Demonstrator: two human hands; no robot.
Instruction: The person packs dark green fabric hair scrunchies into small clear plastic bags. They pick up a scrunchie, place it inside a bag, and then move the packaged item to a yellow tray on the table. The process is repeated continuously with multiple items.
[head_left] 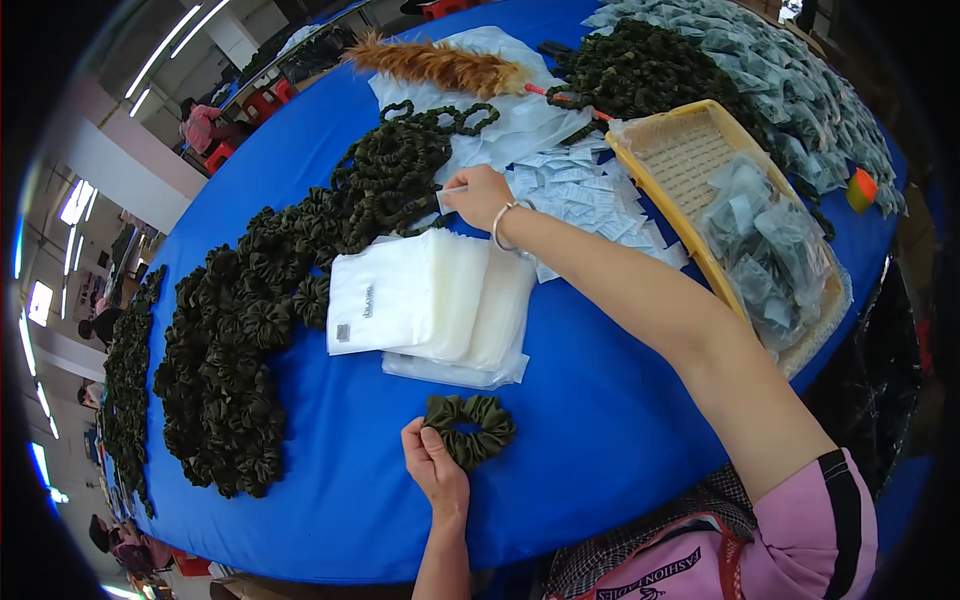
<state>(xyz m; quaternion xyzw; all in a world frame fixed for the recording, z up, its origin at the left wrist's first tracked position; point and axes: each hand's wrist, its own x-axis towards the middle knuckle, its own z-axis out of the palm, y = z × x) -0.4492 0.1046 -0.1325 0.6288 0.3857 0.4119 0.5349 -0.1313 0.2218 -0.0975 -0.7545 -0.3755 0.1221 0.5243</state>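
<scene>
Near the front of the table, my left hand (437,470) pinches a dark green scrunchie (493,418) by its left edge, and the loop spreads out beside the fingers. Reaching far across, my right hand (480,197) has its fingers closed on a small white label (446,201). It is just left of a spread of loose white printed labels (570,185). A stack of clear-white plastic bags (395,295) lies between my two hands. Heaped scrunchies (240,340) run in long piles down the left side, reaching up close to my right fingertips.
At the right, a yellow plastic basket (690,235) holds several bagged items. Behind it lie a pile of dark scrunchies (655,75) and a large heap of filled bags (790,90). A brown feather duster (440,65) rests at the back. Blue cloth (350,480) covers the table.
</scene>
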